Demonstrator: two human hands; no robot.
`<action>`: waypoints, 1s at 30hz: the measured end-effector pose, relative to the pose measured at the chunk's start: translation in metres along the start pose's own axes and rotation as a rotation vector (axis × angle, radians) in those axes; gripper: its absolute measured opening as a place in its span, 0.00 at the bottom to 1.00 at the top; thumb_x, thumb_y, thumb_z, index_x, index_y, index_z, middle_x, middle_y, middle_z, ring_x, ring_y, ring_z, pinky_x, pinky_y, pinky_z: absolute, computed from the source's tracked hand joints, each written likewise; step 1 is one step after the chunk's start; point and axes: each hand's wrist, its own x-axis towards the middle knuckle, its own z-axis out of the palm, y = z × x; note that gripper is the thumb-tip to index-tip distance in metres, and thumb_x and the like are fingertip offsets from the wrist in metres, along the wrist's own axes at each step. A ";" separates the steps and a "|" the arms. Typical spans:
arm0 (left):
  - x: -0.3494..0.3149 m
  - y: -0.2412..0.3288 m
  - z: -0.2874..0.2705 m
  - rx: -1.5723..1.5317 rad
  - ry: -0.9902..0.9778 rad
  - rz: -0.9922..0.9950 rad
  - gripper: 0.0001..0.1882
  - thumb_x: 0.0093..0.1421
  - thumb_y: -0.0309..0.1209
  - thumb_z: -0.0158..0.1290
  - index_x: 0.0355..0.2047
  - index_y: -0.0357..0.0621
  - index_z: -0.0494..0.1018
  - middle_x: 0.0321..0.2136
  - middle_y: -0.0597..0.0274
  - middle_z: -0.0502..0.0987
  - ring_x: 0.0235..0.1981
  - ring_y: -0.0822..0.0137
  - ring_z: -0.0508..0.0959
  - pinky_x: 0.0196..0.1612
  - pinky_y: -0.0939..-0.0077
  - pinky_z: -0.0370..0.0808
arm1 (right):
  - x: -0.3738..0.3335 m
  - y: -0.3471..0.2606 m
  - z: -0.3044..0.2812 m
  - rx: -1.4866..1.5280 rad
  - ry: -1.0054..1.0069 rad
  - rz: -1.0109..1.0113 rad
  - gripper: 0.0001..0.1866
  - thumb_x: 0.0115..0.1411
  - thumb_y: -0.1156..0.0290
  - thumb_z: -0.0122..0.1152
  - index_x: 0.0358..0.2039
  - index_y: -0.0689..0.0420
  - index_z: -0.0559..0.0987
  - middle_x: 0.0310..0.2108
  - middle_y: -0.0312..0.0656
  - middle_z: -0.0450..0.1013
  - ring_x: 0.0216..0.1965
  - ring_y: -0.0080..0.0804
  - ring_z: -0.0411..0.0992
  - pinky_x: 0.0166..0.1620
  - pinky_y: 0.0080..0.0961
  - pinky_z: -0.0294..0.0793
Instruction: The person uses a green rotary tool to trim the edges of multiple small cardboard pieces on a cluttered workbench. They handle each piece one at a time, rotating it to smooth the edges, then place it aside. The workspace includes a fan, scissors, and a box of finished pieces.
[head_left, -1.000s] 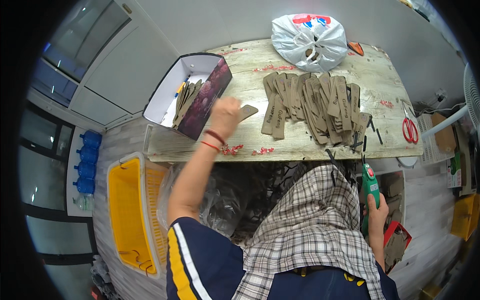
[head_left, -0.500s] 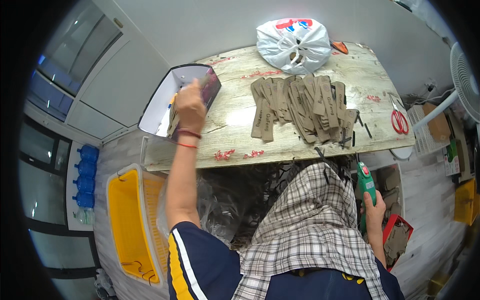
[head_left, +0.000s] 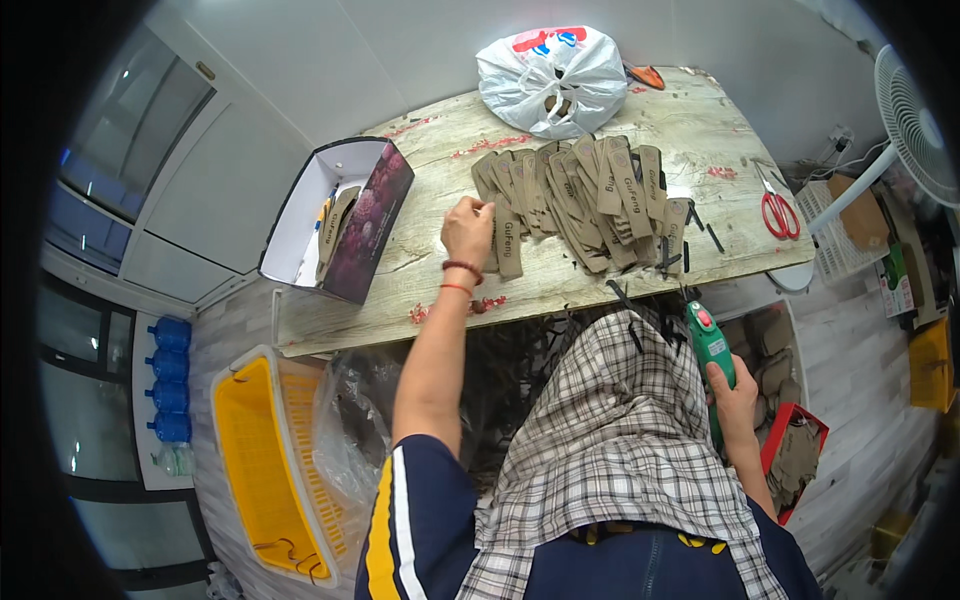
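Observation:
My left hand (head_left: 467,230) is at the left end of a pile of khaki fabric strips (head_left: 605,205) with dark lettering. Its fingers are curled in against the leftmost strip (head_left: 507,240); whatever they pinch is hidden. Below the table's right front edge, my right hand (head_left: 737,395) grips a green handheld tool (head_left: 709,340) with a red button, its narrow tip pointing up. On the table's left side stands an open box (head_left: 372,225) with a dark purple outside and white inside. Inside it lie similar khaki strips (head_left: 337,235) and a yellow-and-blue item.
Red-handled scissors (head_left: 780,215) lie at the table's right, near black scraps. A tied white plastic bag (head_left: 553,85) sits at the back. A yellow basket (head_left: 248,460) stands at the floor's left; a red box (head_left: 790,465) of khaki pieces is at right. Checked cloth covers my lap.
My left hand has moved right, out of the box and over to the strip pile. Khaki strips now show lying in the box. My right hand keeps its hold on the green tool.

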 end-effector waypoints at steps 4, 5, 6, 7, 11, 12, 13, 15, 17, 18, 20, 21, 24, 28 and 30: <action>-0.006 -0.007 0.043 -0.184 -0.003 -0.201 0.15 0.47 0.37 0.64 0.30 0.38 0.78 0.28 0.50 0.80 0.32 0.55 0.79 0.37 0.63 0.74 | 0.000 -0.001 0.001 -0.015 -0.049 -0.031 0.16 0.61 0.61 0.62 0.40 0.61 0.76 0.20 0.32 0.68 0.17 0.16 0.63 0.22 0.18 0.63; -0.012 -0.001 0.042 -0.257 0.022 -0.233 0.14 0.47 0.36 0.65 0.29 0.38 0.78 0.27 0.51 0.80 0.30 0.55 0.79 0.37 0.64 0.73 | 0.000 -0.002 0.004 -0.012 -0.053 -0.034 0.17 0.60 0.60 0.62 0.40 0.61 0.76 0.19 0.32 0.68 0.17 0.16 0.64 0.22 0.18 0.63; -0.020 0.004 0.042 -0.331 0.047 -0.267 0.14 0.47 0.34 0.65 0.28 0.37 0.78 0.26 0.51 0.80 0.29 0.56 0.79 0.36 0.65 0.73 | -0.001 -0.003 0.006 -0.009 -0.057 -0.037 0.17 0.60 0.60 0.63 0.40 0.61 0.76 0.19 0.32 0.68 0.17 0.16 0.64 0.21 0.18 0.64; -0.027 0.005 0.045 -0.380 0.112 -0.269 0.10 0.46 0.26 0.65 0.26 0.33 0.77 0.22 0.58 0.79 0.23 0.68 0.75 0.31 0.71 0.72 | -0.002 -0.007 0.008 0.008 -0.051 -0.031 0.18 0.59 0.60 0.64 0.40 0.61 0.76 0.18 0.32 0.68 0.16 0.17 0.65 0.21 0.19 0.64; -0.061 -0.004 0.044 -0.483 0.132 -0.325 0.10 0.47 0.26 0.64 0.28 0.34 0.76 0.21 0.60 0.78 0.22 0.69 0.74 0.29 0.72 0.71 | 0.001 -0.008 0.012 -0.053 -0.118 -0.069 0.17 0.58 0.61 0.65 0.40 0.62 0.77 0.19 0.34 0.69 0.17 0.17 0.64 0.22 0.20 0.64; -0.070 0.000 0.040 -0.481 0.082 -0.332 0.10 0.48 0.27 0.64 0.28 0.34 0.76 0.21 0.60 0.78 0.23 0.68 0.74 0.30 0.71 0.71 | 0.003 -0.009 0.014 -0.067 -0.127 -0.096 0.17 0.58 0.61 0.65 0.40 0.62 0.77 0.19 0.34 0.70 0.18 0.18 0.65 0.23 0.20 0.65; -0.075 0.005 0.036 -0.479 0.031 -0.337 0.10 0.49 0.27 0.63 0.28 0.34 0.76 0.21 0.59 0.78 0.23 0.67 0.75 0.30 0.70 0.72 | 0.005 -0.008 0.016 -0.080 -0.135 -0.124 0.17 0.58 0.61 0.65 0.40 0.62 0.77 0.19 0.35 0.70 0.18 0.18 0.65 0.23 0.21 0.65; -0.077 0.017 0.024 -0.163 0.073 -0.163 0.10 0.50 0.28 0.62 0.29 0.34 0.76 0.21 0.57 0.78 0.24 0.64 0.76 0.31 0.68 0.72 | 0.009 -0.011 0.019 -0.082 -0.154 -0.167 0.18 0.57 0.61 0.66 0.40 0.62 0.77 0.21 0.38 0.71 0.22 0.22 0.68 0.27 0.23 0.68; -0.072 0.013 0.015 -0.047 0.121 -0.144 0.09 0.52 0.30 0.60 0.29 0.35 0.76 0.23 0.53 0.79 0.26 0.59 0.78 0.34 0.64 0.74 | 0.008 -0.018 0.020 -0.101 -0.175 -0.163 0.18 0.57 0.61 0.66 0.41 0.62 0.77 0.22 0.39 0.72 0.23 0.22 0.69 0.28 0.24 0.69; -0.068 0.000 0.015 -0.246 0.121 -0.257 0.09 0.52 0.31 0.59 0.30 0.37 0.76 0.25 0.49 0.79 0.28 0.54 0.79 0.35 0.65 0.74 | 0.009 -0.022 0.019 -0.112 -0.187 -0.166 0.19 0.57 0.60 0.66 0.41 0.62 0.77 0.22 0.40 0.73 0.24 0.23 0.69 0.29 0.24 0.70; -0.063 -0.017 0.019 -1.069 0.045 -0.733 0.10 0.52 0.30 0.59 0.30 0.36 0.76 0.25 0.46 0.79 0.28 0.53 0.79 0.35 0.64 0.73 | 0.007 -0.024 0.019 -0.091 -0.189 -0.170 0.20 0.57 0.59 0.66 0.41 0.62 0.77 0.23 0.41 0.74 0.24 0.24 0.70 0.30 0.24 0.70; -0.075 -0.016 0.017 -0.520 0.076 -0.470 0.09 0.53 0.28 0.59 0.29 0.33 0.75 0.25 0.49 0.78 0.27 0.57 0.78 0.35 0.65 0.73 | 0.006 -0.025 0.018 -0.095 -0.188 -0.179 0.20 0.57 0.59 0.66 0.41 0.62 0.77 0.23 0.41 0.74 0.24 0.24 0.71 0.30 0.24 0.70; -0.099 0.010 0.002 -0.060 0.123 -0.117 0.07 0.56 0.26 0.57 0.30 0.32 0.75 0.24 0.59 0.78 0.27 0.65 0.77 0.31 0.68 0.74 | 0.008 -0.022 0.019 -0.099 -0.180 -0.196 0.20 0.57 0.58 0.66 0.41 0.61 0.77 0.24 0.41 0.74 0.25 0.26 0.71 0.30 0.25 0.71; -0.117 0.004 -0.001 -0.849 0.082 -0.366 0.04 0.59 0.24 0.54 0.33 0.35 0.74 0.27 0.61 0.79 0.26 0.69 0.79 0.28 0.76 0.76 | 0.005 -0.029 0.020 -0.094 -0.190 -0.181 0.20 0.57 0.58 0.66 0.41 0.61 0.77 0.24 0.42 0.75 0.25 0.28 0.72 0.31 0.27 0.71; -0.144 0.050 -0.023 -1.200 0.019 -0.426 0.04 0.60 0.23 0.53 0.36 0.38 0.74 0.30 0.61 0.80 0.26 0.70 0.80 0.27 0.79 0.77 | 0.003 -0.037 0.021 -0.084 -0.201 -0.157 0.20 0.57 0.57 0.65 0.41 0.60 0.77 0.24 0.43 0.74 0.25 0.29 0.72 0.30 0.28 0.71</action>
